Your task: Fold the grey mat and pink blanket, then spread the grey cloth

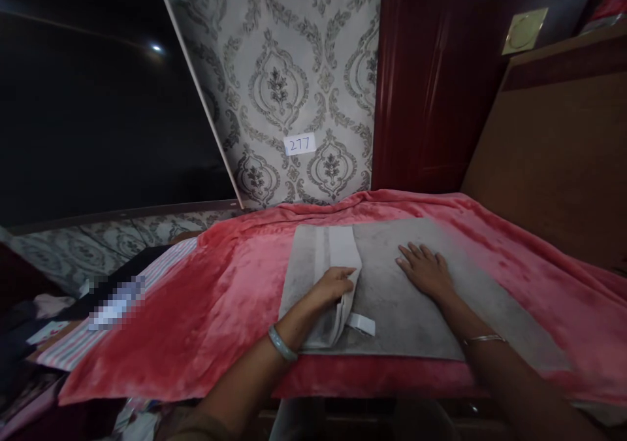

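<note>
A grey cloth piece (386, 284), perhaps a cover or mat, lies spread out, with its left part folded over in layers. My left hand (336, 284) grips the lighter, upper edge of that folded part, fingers closed on it and the edge slightly raised. A white label (361, 324) sticks out from under the fold near the front. To the right, my right hand (425, 270) rests flat on the grey cloth with its fingers spread, holding nothing. The cloth's exact kind is not clear.
A red plush blanket (235, 297) covers the surface under the cloth. Behind stand a patterned wall with a paper marked 277 (300, 144) and a dark red panel (421, 81). A large black screen (98, 101) is left, a brown board (558, 153) right, striped fabric (63, 356) front left.
</note>
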{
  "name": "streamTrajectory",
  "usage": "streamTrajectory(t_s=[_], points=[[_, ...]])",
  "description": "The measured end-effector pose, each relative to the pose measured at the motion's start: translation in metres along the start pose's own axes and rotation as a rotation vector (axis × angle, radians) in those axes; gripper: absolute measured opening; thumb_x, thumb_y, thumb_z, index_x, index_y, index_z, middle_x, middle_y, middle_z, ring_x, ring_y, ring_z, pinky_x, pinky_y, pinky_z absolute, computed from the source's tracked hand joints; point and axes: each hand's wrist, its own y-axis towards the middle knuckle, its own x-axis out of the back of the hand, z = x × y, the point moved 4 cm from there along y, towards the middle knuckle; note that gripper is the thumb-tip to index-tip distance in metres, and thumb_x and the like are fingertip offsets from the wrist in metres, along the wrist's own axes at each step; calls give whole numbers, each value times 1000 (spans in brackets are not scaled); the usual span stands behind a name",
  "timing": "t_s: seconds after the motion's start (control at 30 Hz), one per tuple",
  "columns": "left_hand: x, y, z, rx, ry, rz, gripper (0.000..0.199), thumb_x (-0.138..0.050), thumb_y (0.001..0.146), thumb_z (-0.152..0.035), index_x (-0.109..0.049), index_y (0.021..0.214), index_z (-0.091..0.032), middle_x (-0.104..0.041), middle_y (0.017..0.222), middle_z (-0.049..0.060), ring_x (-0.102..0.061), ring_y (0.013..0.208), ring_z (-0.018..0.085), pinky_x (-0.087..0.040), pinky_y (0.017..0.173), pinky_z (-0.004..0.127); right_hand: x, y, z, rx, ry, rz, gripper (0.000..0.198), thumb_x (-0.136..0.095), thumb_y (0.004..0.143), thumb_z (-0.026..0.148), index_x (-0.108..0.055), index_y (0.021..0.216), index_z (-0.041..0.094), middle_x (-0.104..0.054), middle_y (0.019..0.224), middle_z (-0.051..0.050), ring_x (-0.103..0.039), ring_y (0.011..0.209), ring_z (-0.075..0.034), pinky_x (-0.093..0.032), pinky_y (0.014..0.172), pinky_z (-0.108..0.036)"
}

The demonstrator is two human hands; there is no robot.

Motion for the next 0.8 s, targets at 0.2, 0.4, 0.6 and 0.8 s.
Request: streamTrajectory(t_s=[0.2, 0.4, 0.6, 0.8], points=[[-22, 11, -11, -47, 170, -113, 60, -56, 71, -15, -66, 129, -12, -43, 52, -8, -37, 47, 9, -30, 47, 20, 4, -2, 2, 0, -5, -3, 60, -24, 102, 50, -43, 154, 27, -37, 163, -5, -30, 150, -31, -26, 118, -58], [-47, 4, -2, 63, 217, 143, 62, -55, 88, -42, -55, 143, -12, -62, 69, -1, -53, 48, 10, -41, 47, 21, 4, -2, 0, 22, -31, -53, 59, -24, 102, 51, -46, 152, 29, -41, 160, -5, -36, 147, -31, -29, 116, -58], [34, -10, -24, -227, 559, -98, 55, -54, 92, -41, -61, 138, -12, -69, 127, 16, -65, 115, 26, -50, 99, 39, 5, -4, -3, 14, -6, -39, 62, -20, 102, 51, -45, 153, 27, -39, 161, -5, -32, 148, -32, -28, 117, -57], [82, -21, 23, -106, 981, -182, 64, -56, 93, -45, -45, 152, -22, -33, 165, 10, -20, 155, 33, -23, 121, 57, 7, -6, -3, 18, 9, -26, 61, -20, 101, 51, -44, 153, 28, -39, 162, -5, -32, 148, -33, -26, 117, -60]])
